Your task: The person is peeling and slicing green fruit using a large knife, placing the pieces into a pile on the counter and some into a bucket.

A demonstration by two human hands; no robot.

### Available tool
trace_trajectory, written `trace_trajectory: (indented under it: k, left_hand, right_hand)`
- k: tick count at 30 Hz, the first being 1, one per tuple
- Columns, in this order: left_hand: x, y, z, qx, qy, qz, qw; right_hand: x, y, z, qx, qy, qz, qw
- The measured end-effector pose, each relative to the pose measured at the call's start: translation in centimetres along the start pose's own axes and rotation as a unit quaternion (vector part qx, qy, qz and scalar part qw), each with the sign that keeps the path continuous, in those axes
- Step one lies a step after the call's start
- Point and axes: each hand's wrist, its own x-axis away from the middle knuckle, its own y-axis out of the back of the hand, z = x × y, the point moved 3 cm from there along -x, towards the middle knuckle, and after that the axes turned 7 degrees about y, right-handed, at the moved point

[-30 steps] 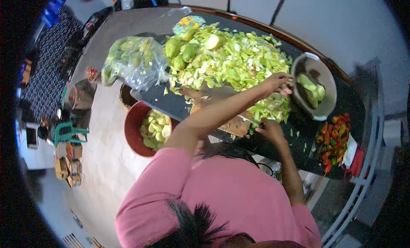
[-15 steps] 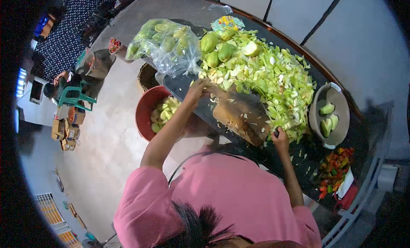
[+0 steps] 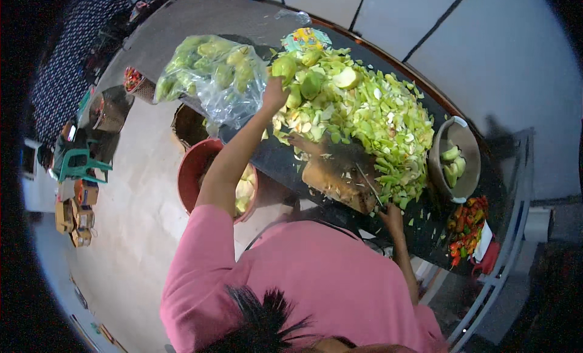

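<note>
Left hand fingers closing on whole green mango | right hand fingers gripping knife

Food-preparation stall or market-style kitchen corner, seen from above.
Dark desk heaped with green fruit peelings; worn wooden chopping board with knife; clear bag of whole green fruit; red basin of peeled pieces; metal bowl; pile of chillies; bare concrete floor with small plastic stools.
</note>
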Motion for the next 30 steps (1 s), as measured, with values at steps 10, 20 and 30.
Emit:
trace_trajectory:
  k: [10, 20, 30]
  left_hand:
    - [-11.8, -4.2, 1.9, -0.159, 0.070, 0.112, 0.978]
    - [-13.5, -9.1, 6.2, -0.222, 0.082, 0.099, 0.966]
    - [-12.7, -6.6, 8.0, -0.053, 0.067, 0.017, 0.996]
  right_hand:
    - [9.9, -0.3, 3.4, -0.074, -0.161, -0.035, 0.983]
    - [12.6, -0.1, 6.1, -0.106, -0.238, -0.014, 0.965]
    - [1.2, -1.8, 7.6, -0.148, -0.064, 0.061, 0.985]
